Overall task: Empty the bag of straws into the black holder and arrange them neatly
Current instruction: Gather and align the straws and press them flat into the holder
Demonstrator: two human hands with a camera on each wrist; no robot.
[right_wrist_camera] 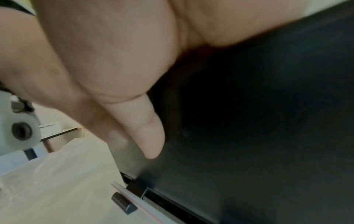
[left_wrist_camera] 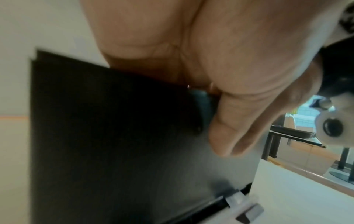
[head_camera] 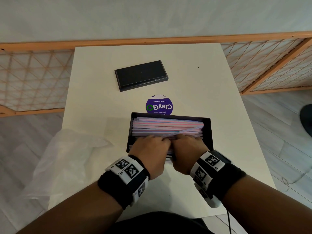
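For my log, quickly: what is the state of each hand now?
Left hand: fingers on the straws, grip cannot be told.
Right hand: the same, cannot be told.

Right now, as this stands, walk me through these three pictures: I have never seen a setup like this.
No machine here: a person works with bare hands, wearing a camera on the head and one on each wrist band.

The big picture is the head view, looking down on a white table. The left hand and right hand reach into a black holder full of pink and blue straws, fingers curled among them. One straw lies crooked across the rest. Behind it sit a purple sticker and a black lid. The emptied clear bag lies to the left.

The other two pictures come from the wrists: blurred close-ups of each palm and thumb against the holder's dark outer wall.
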